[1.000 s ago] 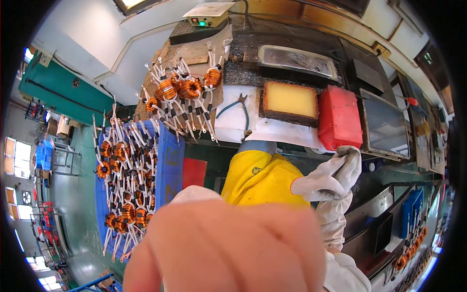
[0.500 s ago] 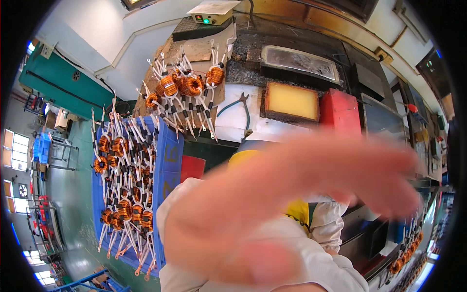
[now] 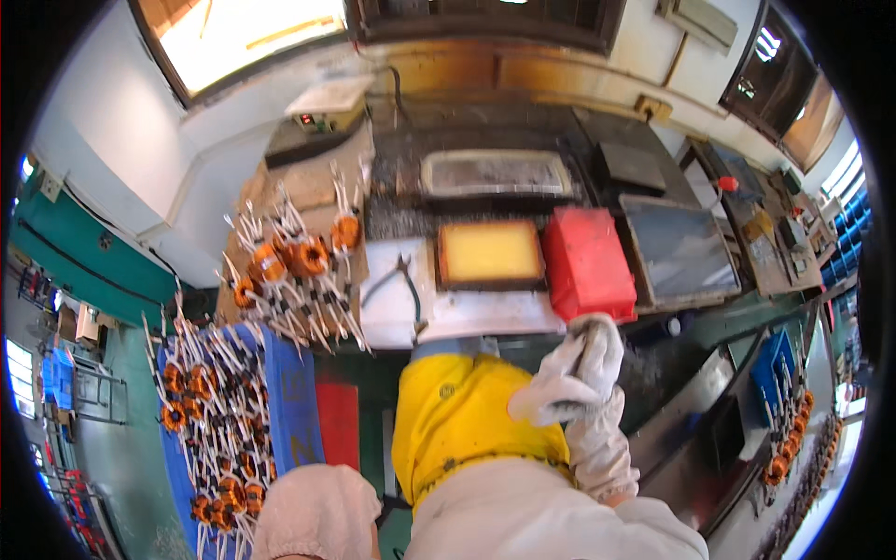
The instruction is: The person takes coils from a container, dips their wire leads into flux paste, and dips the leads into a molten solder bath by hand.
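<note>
My right hand (image 3: 571,375), in a white glove, is in front of the red bin (image 3: 588,261) and above my yellow apron (image 3: 462,411). Its fingers are bent together; whether anything lies inside them I cannot make out. A bit of bare skin shows at the glove's left end. At the lower edge, my left sleeve (image 3: 317,509) comes into view, while the left hand itself is outside the picture. Nearest to that sleeve stands a blue crate (image 3: 291,397) full of copper-wound ring coils (image 3: 231,492) with white leads.
More ring coils (image 3: 311,255) lie on the bench's left end, beside cutting pliers (image 3: 403,280) on white paper. Behind are a rectangular tray with yellow filling (image 3: 490,254), a long metal-rimmed pan (image 3: 495,175) and a small control box (image 3: 327,107). Coils also hang in a row (image 3: 791,439) at right.
A blurred bare hand that filled the middle, close to the camera, has left the picture. My gloved right hand now shows plainly. The view has tilted up and turned, showing more window and wall.
</note>
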{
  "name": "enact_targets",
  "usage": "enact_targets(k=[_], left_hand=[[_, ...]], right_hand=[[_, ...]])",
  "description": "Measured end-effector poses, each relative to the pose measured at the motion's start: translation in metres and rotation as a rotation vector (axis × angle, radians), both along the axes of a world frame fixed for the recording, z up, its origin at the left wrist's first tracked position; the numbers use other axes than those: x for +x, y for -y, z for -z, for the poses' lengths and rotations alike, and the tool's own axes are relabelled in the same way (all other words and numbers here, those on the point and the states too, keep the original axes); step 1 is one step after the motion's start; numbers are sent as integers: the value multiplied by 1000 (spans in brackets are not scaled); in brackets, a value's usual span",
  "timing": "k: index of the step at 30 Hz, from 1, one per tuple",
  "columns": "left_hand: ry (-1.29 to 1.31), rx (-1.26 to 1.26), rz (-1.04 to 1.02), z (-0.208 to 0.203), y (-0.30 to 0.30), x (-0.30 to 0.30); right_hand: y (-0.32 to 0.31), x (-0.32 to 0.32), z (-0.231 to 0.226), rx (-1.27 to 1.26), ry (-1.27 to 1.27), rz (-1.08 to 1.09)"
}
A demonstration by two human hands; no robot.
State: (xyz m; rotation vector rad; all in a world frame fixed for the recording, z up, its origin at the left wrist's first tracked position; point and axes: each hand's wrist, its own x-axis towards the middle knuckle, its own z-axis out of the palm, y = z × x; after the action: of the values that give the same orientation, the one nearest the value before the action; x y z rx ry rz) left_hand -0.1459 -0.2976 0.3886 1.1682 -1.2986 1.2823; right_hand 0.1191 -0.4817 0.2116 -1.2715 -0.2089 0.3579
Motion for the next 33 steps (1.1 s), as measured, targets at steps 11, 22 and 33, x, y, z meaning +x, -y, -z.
enact_targets(k=[11, 22, 33], left_hand=[[-1162, -206, -89, 122, -14, 44], [-1081, -28, -1304, 234, 22, 19], [-1417, -711, -1036, 257, 12, 20]], right_hand=[[-34, 16, 75, -71, 298, 6], [-155, -25, 119, 622, -769, -538], [-157, -54, 157, 290, -705, -735]])
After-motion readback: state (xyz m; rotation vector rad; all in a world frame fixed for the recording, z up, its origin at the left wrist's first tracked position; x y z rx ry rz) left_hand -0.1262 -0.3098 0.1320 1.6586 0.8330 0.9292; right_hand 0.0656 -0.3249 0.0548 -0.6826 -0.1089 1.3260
